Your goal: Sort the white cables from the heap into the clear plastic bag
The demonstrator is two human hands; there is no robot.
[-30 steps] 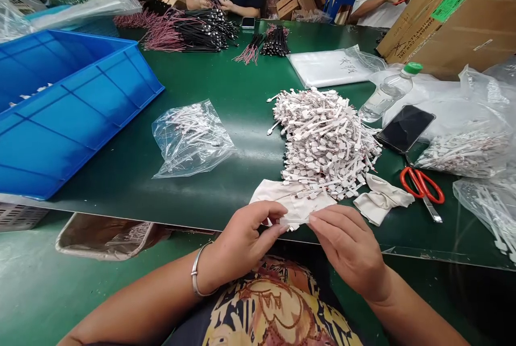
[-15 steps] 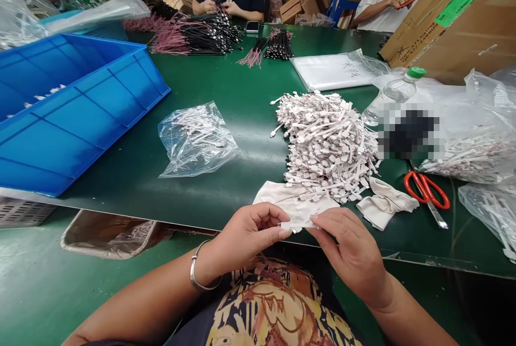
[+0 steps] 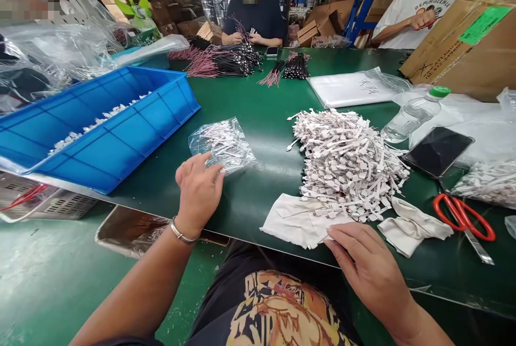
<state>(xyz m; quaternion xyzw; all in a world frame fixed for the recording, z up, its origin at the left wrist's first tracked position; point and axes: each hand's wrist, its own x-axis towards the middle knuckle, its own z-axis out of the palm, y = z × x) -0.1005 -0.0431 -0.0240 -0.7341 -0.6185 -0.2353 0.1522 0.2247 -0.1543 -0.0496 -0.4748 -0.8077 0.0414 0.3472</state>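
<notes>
White plastic-ended cables lie in a heap right of centre on a green counter, its near side just beside a white cloth. I follow this from a distance through a head camera. My left grip, a bare hand, is at the near edge of a clear plastic bag with more white cables in it; thumb and fingers stand apart, holding nothing I can see. Whether they touch the film, I cannot tell. My right grip is over the cloth's near corner, fingertips close together; something thin and pale may be between them, but it is too small to confirm.

Several things could go wrong. If a left finger snags the thin film, the bag could skid or spill its cables. If the right fingers catch the cloth, a tug would bring the cables resting on it towards the counter's near edge, and some might drop. The heap looks loosely piled, so a knock could start a slide. Red-handled scissors lie to the right; a careless sweep that way might meet their metal.
</notes>
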